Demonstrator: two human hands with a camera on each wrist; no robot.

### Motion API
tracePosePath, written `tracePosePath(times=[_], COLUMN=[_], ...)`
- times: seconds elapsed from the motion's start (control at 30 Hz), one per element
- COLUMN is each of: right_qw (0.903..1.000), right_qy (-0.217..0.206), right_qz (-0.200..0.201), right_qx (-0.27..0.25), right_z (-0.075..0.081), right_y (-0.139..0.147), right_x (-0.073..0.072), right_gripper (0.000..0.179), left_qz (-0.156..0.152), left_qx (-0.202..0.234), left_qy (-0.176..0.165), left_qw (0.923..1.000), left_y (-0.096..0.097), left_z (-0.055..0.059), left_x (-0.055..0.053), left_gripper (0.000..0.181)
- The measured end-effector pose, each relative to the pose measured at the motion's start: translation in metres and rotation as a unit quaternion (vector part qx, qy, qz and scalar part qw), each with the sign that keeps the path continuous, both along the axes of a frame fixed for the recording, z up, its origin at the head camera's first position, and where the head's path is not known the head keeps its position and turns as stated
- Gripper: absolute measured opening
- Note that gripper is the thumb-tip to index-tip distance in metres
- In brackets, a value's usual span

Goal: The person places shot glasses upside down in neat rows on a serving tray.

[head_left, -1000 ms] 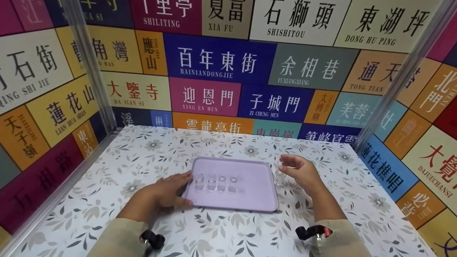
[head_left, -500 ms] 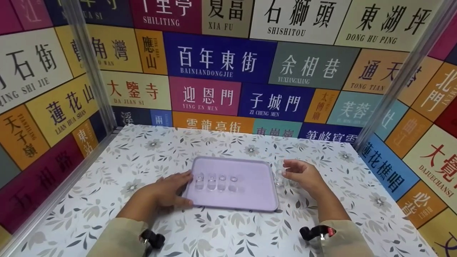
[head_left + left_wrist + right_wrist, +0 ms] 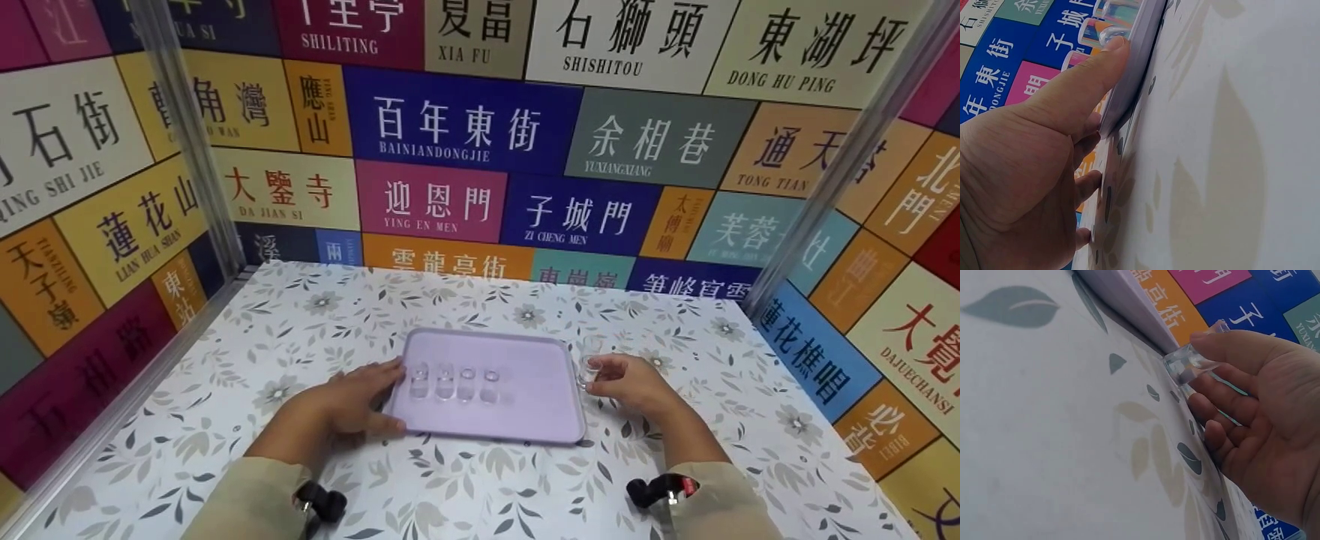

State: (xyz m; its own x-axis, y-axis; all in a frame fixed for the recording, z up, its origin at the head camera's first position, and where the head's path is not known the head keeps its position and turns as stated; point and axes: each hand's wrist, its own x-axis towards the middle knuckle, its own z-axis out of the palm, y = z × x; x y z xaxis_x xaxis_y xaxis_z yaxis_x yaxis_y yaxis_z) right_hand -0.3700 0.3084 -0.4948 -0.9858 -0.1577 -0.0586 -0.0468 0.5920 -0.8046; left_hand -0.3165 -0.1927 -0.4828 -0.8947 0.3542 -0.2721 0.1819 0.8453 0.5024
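Observation:
A lilac tray [image 3: 540, 420] lies on the table, holding a row of several small clear shot glasses [image 3: 444, 384] in its left half. My left hand [image 3: 349, 401] rests against the tray's left end, fingers extended along the rim; in the left wrist view, its thumb [image 3: 1084, 84] lies over the edge. Just beyond the tray's right edge, my right hand [image 3: 626, 382] pinches another clear shot glass [image 3: 1188, 364] between thumb and fingers, low over the table. A further faint clear glass [image 3: 592, 346] appears right behind it in the head view.
The table [image 3: 480, 495] wears a white cover printed with leaves and flowers. Panels with coloured street-name signs [image 3: 461, 120] enclose it at the back and both sides, with clear posts at the corners. Each sleeve carries a black wrist mount [image 3: 322, 502].
My right hand moves slightly away from the tray, then comes down toward me and takes hold of a clear glass at the tray's right edge. The left hand and tray stay put.

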Motion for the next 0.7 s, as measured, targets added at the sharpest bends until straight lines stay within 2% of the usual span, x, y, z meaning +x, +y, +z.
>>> tracePosePath(times=[0.1,0.27,0.5,0.7], right_qw=[0.9991,0.9961,0.9952,0.9957], right_qy=[0.006,0.023,0.031,0.026], right_qz=[0.009,0.026,0.021,-0.007], right_qx=[0.041,0.081,0.09,0.089], right_z=[-0.002,-0.005,-0.008,-0.0043], right_y=[-0.0011,-0.0024,-0.0031,-0.0028], right_x=[-0.0006,-0.0017,-0.0037,-0.0017], right_gripper=[0.06,0.062,0.053,0.051], left_qz=[-0.007,-0.013,-0.019,-0.018], left_qx=[0.001,-0.002,-0.003,-0.004], left_qy=[0.009,0.018,0.024,0.024], left_qw=[0.9999,0.9997,0.9995,0.9995], left_y=[0.0005,0.0006,-0.001,-0.0009], left_z=[0.0013,0.0026,0.0004,0.0006], left_x=[0.0016,0.0024,0.0013,0.002], left_gripper=[0.106,0.106,0.107,0.107])
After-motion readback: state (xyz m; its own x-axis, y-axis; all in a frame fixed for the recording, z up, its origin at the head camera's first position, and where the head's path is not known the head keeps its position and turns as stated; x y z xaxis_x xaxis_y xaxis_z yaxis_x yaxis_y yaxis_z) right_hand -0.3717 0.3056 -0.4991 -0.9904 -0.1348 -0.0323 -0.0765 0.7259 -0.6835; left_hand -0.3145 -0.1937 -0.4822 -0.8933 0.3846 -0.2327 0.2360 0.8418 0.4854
